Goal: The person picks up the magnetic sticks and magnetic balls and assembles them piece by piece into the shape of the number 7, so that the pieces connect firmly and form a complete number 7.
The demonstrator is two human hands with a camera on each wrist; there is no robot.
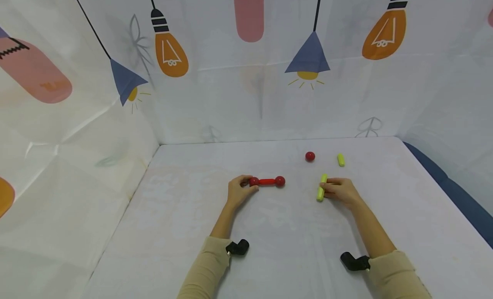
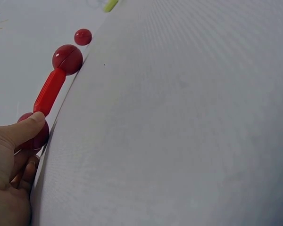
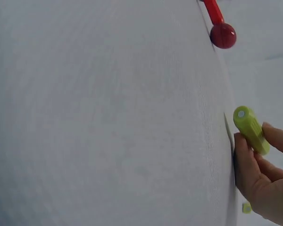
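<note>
My left hand (image 1: 239, 190) grips the near ball of a red dumbbell-shaped piece, a red rod (image 1: 267, 182) with a dark red ball (image 1: 280, 181) at each end. In the left wrist view the thumb lies over that ball where it meets the rod (image 2: 50, 92). Over to the right, my right hand (image 1: 341, 191) pinches a yellow-green rod (image 1: 322, 187) between thumb and fingers. The right wrist view shows a pale round spot on the end of this rod (image 3: 249, 127). A gap of table separates the two pieces.
Behind the hands, a loose red ball (image 1: 310, 156) and a second, shorter-looking yellow-green rod (image 1: 340, 159) lie on the white table (image 1: 277, 247). A white printed sheet (image 1: 231, 102) hangs along the back. Something dark blue (image 1: 446, 183) borders the right edge.
</note>
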